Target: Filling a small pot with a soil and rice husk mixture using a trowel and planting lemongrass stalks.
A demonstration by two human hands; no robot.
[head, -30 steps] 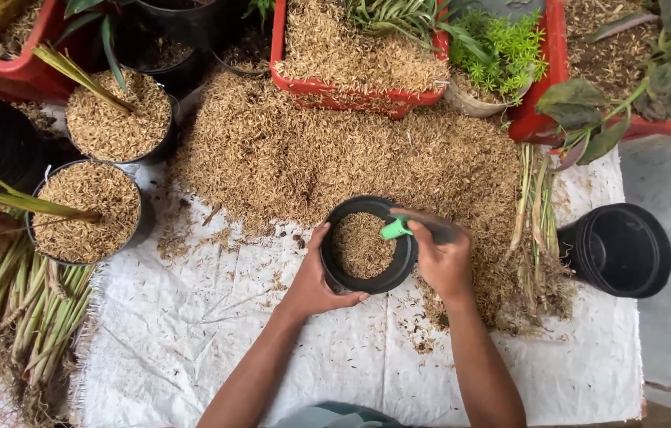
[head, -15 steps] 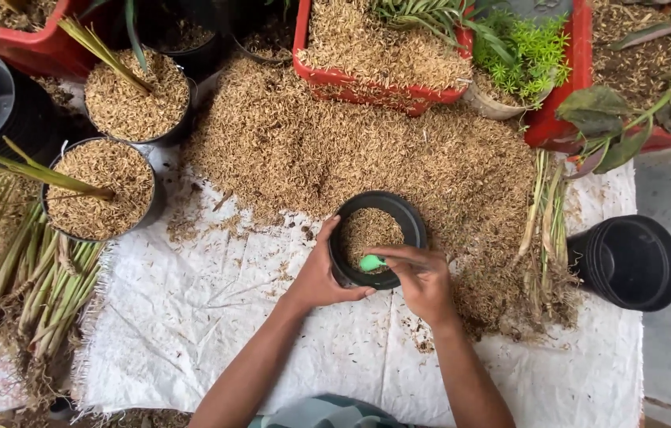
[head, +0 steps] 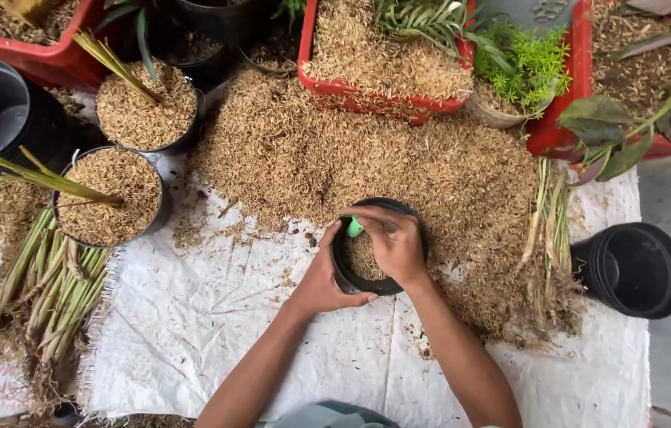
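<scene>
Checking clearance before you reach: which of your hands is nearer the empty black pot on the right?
Right. The right hand sits over the small black pot, closer to the empty black pot; the left hand grips its far-side rim.

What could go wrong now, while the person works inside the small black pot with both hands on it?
The right hand presses a green tool into the black pot, which only the left hand steadies; the pot might tip and spill husk onto the white sheet. The pot stands at the edge of the loose husk pile, so the footing may be uneven.
</scene>
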